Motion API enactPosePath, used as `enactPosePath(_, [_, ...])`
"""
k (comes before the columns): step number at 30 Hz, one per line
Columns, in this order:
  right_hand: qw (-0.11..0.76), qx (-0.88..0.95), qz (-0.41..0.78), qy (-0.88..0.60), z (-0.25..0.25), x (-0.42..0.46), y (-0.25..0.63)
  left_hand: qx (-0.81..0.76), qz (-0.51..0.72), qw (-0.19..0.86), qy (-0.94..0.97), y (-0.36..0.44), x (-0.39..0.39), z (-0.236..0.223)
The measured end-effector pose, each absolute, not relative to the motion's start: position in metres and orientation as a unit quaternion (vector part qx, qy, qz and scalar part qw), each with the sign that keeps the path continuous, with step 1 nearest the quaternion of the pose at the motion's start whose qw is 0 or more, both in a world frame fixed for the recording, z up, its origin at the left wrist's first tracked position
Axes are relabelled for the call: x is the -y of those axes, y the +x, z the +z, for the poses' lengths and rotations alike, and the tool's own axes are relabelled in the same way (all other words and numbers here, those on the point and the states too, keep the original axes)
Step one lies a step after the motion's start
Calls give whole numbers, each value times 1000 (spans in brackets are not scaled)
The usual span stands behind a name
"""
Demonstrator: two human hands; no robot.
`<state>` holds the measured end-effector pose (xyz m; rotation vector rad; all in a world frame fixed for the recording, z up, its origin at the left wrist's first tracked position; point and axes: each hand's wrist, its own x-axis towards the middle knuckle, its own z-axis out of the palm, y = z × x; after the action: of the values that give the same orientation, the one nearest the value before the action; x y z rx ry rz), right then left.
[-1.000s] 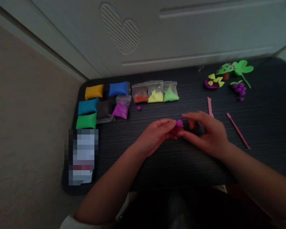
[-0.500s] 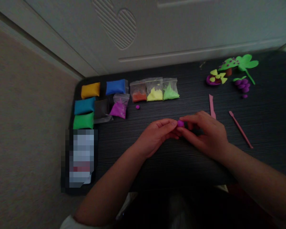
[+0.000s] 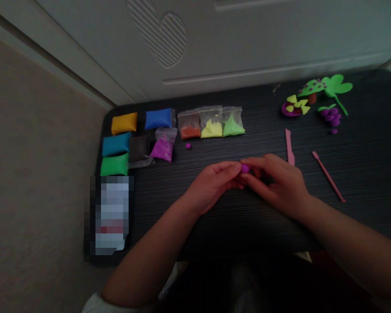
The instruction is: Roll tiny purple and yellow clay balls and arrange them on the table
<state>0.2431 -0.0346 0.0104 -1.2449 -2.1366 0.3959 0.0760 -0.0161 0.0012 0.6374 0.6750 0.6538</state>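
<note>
A small lump of purple modelling clay is pinched between my two hands above the dark table. My left hand grips its left side with thumb and fingers, while my right hand holds it from the right between thumb and forefinger. Just past my right hand lies a pink modelling knife, and farther right a thin pink clay tool. A tiny purple clay ball rests beyond my left hand, near an opened bag of purple clay.
Bags of orange clay, yellow clay and green clay stand along the back, with more packets at left. A blurred phone-like object lies front left. Back right are clay grapes, a bowl shape and a green flower.
My right hand has shifted slightly left, and its fingers now sit closer over the purple clay. The lump looks a little smoother. Everything on the table stays in place.
</note>
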Motion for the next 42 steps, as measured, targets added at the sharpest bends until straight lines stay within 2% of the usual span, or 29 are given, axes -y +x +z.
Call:
enactPosePath(17, [332, 797, 191, -466, 11, 34, 248, -343, 382, 818, 258, 72, 12, -1])
enactPosePath(24, [333, 803, 198, -453, 12, 33, 246, -396, 374, 763, 349, 76, 16, -1])
enactPosePath(28, [339, 808, 213, -432, 8, 32, 241, -453, 343, 659, 493, 75, 19, 0])
enactPosePath(34, [358, 806, 203, -426, 6, 32, 239, -454, 327, 516, 648, 69, 20, 4])
enactPosePath(36, [361, 795, 167, -458, 10, 26, 248, -472, 345, 398, 707, 62, 16, 4])
enactPosePath(39, [369, 740, 79, -557, 15, 10, 276, -551, 338, 133, 751, 46, 6, 4])
enactPosePath(42, [312, 685, 5, -658, 16, -6, 315, -634, 280, -38, 720, 32, -3, 4])
